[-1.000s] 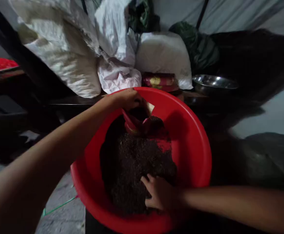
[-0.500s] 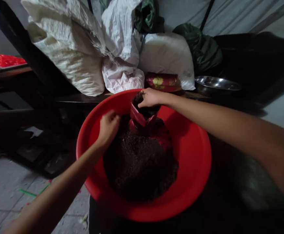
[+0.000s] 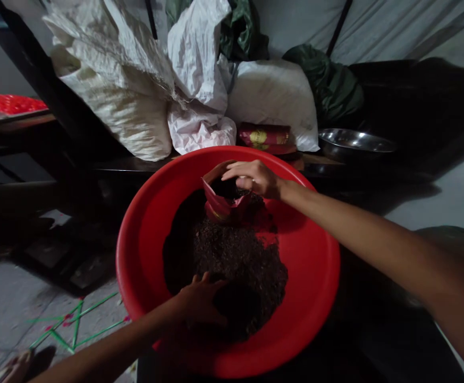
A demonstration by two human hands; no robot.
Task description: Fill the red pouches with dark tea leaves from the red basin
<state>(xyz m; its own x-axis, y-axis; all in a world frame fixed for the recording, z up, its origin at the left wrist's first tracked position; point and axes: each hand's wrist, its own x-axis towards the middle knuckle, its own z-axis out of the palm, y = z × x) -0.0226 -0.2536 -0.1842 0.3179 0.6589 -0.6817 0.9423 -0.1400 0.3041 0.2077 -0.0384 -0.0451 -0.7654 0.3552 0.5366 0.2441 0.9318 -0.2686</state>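
Head view shows left hand (image 3: 203, 301) spread at dark soil (image 3: 242, 252), right hand (image 3: 254, 177) half-open over a maroon bag (image 3: 220, 207).

Half hidden

The left hand (image 3: 203, 302) has indistinct fingertips. The right hand (image 3: 254, 178) partly hides a red bag (image 3: 218, 206); the packet (image 3: 269, 136) beyond that hand has unreadable print. Left of the left hand, a foot (image 3: 15, 366) is cut off.

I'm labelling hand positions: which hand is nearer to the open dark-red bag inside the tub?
Right. The right hand is at the mouth of the open bag; the left hand is at the dark soil, apart from the bag.
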